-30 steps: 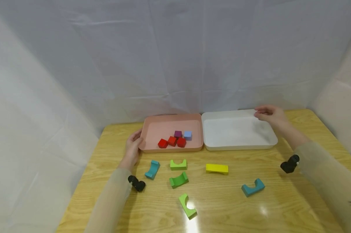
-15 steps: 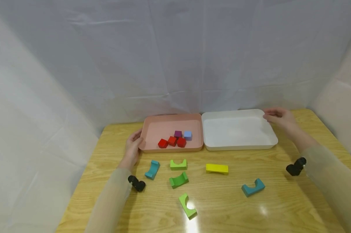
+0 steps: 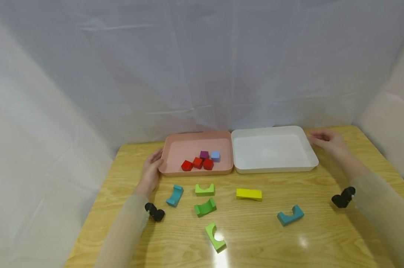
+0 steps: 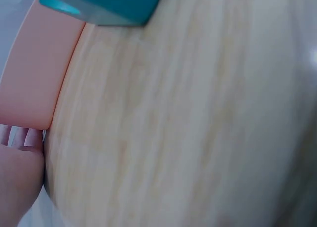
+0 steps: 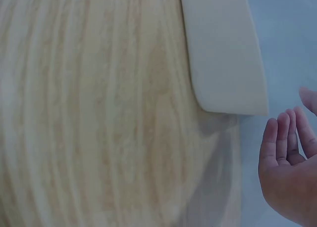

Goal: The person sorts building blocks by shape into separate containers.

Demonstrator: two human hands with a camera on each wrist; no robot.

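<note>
Fingers of your left hand lie straight against the left end wall of the pink tray, touching it without curling round it. Your right hand is relaxed and holds nothing; its fingers sit just beside the right end of the white tray, and I cannot tell whether they touch it.

Hidden or unclear: both wrist views are blurred. The left wrist view shows only a corner of the pink tray at left of frame, your fingertips at lower left, and a teal shape cut off at the top edge. The right wrist view shows one rounded corner of the white tray, upper right.

Both trays stand at centre of the head view, at the far side of the bench, long axes left to right, short ends almost touching. Five cubes cluster in the pink tray's near right part: three red, one purple, one pale blue. Six arch blocks lie scattered below the trays: three green, two teal, one yellow.
</note>
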